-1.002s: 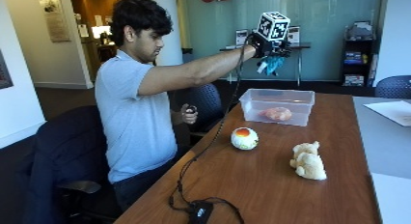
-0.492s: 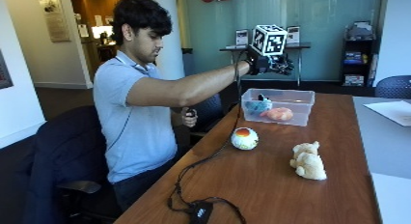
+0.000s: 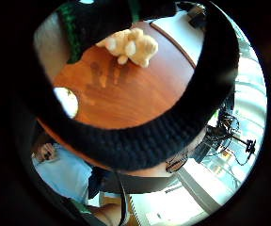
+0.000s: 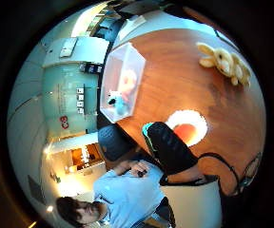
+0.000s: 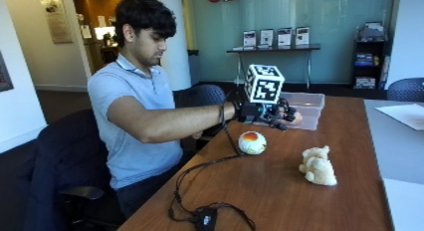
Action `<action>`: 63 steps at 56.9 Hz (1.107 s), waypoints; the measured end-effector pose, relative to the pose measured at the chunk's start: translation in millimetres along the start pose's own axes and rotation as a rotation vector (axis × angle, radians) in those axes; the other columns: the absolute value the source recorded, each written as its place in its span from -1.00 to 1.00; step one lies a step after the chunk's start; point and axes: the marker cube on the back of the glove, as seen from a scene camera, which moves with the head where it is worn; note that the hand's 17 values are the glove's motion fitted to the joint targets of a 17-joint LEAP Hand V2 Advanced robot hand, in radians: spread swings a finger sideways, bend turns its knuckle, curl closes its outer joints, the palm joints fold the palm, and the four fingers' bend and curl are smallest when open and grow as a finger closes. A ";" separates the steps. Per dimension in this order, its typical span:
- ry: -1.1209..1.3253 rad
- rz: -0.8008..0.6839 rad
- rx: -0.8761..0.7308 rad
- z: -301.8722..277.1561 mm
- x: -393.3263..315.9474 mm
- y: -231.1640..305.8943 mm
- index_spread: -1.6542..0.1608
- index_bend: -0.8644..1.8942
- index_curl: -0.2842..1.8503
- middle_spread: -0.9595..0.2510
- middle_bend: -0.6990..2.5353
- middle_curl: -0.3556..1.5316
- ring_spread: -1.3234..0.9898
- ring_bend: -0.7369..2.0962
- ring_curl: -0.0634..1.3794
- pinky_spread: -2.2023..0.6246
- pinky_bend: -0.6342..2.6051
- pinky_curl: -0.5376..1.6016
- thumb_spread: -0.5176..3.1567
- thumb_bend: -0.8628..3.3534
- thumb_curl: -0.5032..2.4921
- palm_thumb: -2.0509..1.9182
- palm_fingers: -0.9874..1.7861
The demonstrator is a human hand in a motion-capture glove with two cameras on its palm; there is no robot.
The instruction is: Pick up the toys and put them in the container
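My gloved right hand (image 5: 277, 114) hovers over the wooden table (image 5: 278, 196), fingers relaxed and spread, holding nothing. It is between the clear plastic container (image 5: 311, 99) behind it and a white ball toy with an orange patch (image 5: 252, 142) just below and in front of it. A cream plush animal (image 5: 318, 165) lies further right on the table. The thumb side palm view shows the container (image 4: 136, 59) holding a blue toy (image 4: 116, 103) and a pinkish toy (image 4: 128, 80), with the ball (image 4: 188, 127) and plush (image 4: 225, 61) on the wood. In the little finger side palm view the plush (image 3: 128, 44) and ball (image 3: 66, 100) show past the glove.
A black cable runs along the table to a small black device (image 5: 205, 220) at the near edge. A sheet of paper (image 5: 405, 115) lies on the grey table section at the right. Office chairs stand at the left and behind the table.
One second ago the hand held a blue toy high over the container. It then let the toy go into the container, and has since drawn back and down to above the ball.
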 end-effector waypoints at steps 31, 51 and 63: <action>0.101 -0.210 -0.093 145.5 -47.2 -14.1 0.46 -0.29 -0.54 0.58 -0.43 -0.35 0.12 -0.28 -0.53 0.56 0.01 -0.16 0.02 -0.58 -0.47 0.06 -0.23; -0.105 -0.243 0.134 121.2 -39.3 -21.3 0.54 -0.26 -0.49 0.39 -0.27 -0.19 -0.12 0.23 -0.15 0.30 0.09 -0.07 0.15 -0.43 -0.38 0.31 0.46; -0.124 -0.215 0.231 35.6 -66.5 -49.2 0.58 -0.23 -0.45 0.36 -0.20 -0.07 -0.17 0.30 -0.03 0.28 0.13 -0.01 0.15 -0.40 -0.35 0.36 0.42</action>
